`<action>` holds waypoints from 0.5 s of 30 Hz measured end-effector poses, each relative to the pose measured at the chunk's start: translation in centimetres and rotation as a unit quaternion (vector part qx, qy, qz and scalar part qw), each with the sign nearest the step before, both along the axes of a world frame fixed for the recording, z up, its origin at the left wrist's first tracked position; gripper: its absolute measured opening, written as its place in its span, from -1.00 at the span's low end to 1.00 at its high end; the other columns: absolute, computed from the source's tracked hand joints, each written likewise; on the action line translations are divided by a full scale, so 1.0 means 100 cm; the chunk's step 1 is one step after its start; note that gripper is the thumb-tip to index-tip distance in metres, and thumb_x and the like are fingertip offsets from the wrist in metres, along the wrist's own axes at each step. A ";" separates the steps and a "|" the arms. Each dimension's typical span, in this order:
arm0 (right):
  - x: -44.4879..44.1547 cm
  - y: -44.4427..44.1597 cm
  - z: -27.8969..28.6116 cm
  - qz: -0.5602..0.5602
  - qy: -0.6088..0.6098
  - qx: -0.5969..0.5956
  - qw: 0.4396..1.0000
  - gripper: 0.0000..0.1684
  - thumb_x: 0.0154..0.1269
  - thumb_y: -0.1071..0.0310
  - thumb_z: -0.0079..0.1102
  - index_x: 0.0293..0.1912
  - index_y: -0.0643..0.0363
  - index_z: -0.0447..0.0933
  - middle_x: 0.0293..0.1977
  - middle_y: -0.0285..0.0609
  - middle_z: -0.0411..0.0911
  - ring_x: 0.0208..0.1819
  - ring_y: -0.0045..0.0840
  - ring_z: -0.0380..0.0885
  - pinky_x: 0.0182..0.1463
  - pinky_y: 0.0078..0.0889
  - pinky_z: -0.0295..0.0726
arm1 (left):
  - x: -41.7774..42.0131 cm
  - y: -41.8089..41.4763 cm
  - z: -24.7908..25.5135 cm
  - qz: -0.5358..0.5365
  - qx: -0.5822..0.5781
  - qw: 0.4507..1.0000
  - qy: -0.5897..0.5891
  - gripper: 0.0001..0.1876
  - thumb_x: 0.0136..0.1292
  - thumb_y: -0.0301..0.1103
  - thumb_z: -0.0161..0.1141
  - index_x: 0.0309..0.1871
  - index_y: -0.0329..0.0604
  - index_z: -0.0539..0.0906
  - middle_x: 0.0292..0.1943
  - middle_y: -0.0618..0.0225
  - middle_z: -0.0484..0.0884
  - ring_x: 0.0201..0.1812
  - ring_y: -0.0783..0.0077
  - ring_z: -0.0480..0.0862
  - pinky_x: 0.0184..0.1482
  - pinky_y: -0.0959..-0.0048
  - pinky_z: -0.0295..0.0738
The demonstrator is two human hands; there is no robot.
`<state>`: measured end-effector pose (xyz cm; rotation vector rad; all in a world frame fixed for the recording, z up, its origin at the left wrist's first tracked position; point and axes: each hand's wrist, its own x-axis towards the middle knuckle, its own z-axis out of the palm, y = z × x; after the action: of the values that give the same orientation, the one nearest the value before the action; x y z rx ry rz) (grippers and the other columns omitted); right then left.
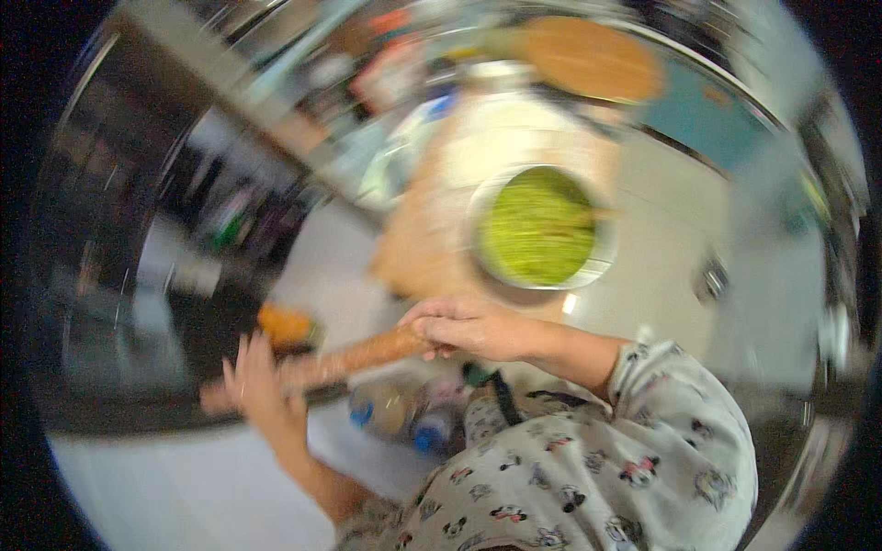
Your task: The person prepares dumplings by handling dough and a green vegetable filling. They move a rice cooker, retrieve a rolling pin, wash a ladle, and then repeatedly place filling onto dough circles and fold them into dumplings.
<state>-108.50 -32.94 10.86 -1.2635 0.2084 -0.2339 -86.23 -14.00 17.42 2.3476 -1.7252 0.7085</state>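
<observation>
A long wooden rolling pin [358, 357] slants across in front of my body. My right hand [475, 329] is closed around its right end. Towards the other end, my left hand [262, 382] lies across the pin with its fingers fairly straight and its thumb on the near side. The pin's left tip shows past that hand. Just beyond my right hand, a round metal bowl [603, 265] holds a chopped green mixture [537, 227]. It stands on a wooden board [413, 255] beside pale, flat material [496, 148], perhaps dough or flour. Motion blur hides fine detail.
A round wooden board or lid [592, 58] sits at the far side. An orange object [286, 324] is near my left hand. Bottles with blue caps [431, 437] stand close to my body. Blurred packages [393, 76] crowd the back.
</observation>
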 end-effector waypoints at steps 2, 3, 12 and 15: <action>-0.103 -0.020 0.007 -0.046 -0.032 0.056 0.997 -0.61 0.41 0.11 -0.09 0.05 0.17 0.45 -0.33 -0.38 0.50 -0.37 -0.78 0.39 -0.28 -0.69 0.40 | -0.065 -0.007 -0.001 -0.089 -0.038 0.995 -0.024 -0.55 -0.10 -0.49 0.20 -0.02 -0.30 0.53 -0.13 0.06 0.58 -0.06 0.02 0.56 0.05 0.12 0.36; -0.172 -0.032 0.011 -0.151 -0.017 0.053 0.987 -0.62 0.41 0.09 -0.07 0.02 0.16 0.46 -0.34 -0.38 0.50 -0.39 -0.79 0.40 -0.30 -0.71 0.40 | -0.105 -0.032 -0.010 -0.113 -0.026 0.993 0.004 -0.61 -0.09 -0.49 0.20 -0.08 -0.29 0.55 -0.23 0.05 0.59 -0.17 0.01 0.58 -0.10 0.15 0.44; -0.517 -0.016 0.017 -0.754 0.025 -0.272 0.597 -0.61 0.34 0.41 -0.06 0.14 0.28 0.32 -0.01 -0.13 0.42 -0.02 -0.52 0.41 0.06 -0.47 0.38 | -0.467 -0.240 -0.012 -0.384 0.011 0.910 0.154 -0.72 -0.11 -0.44 0.32 -0.35 -0.16 0.43 -0.44 0.14 0.52 -0.35 0.03 0.56 -0.31 0.15 0.45; -0.562 -0.011 0.041 -0.704 0.113 -0.420 0.561 -0.47 0.20 0.49 0.05 0.19 0.28 0.28 0.16 0.00 0.32 0.22 -0.28 0.29 0.26 -0.30 0.26 | -0.560 -0.287 0.001 -0.435 0.030 0.891 0.123 -0.76 -0.01 -0.40 0.28 -0.37 -0.16 0.39 -0.49 0.17 0.55 -0.43 0.09 0.61 -0.41 0.20 0.51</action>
<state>-164.75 -34.05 15.01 -1.7862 1.5044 -1.7501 -142.25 -42.71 17.52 1.3244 -2.3585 0.1832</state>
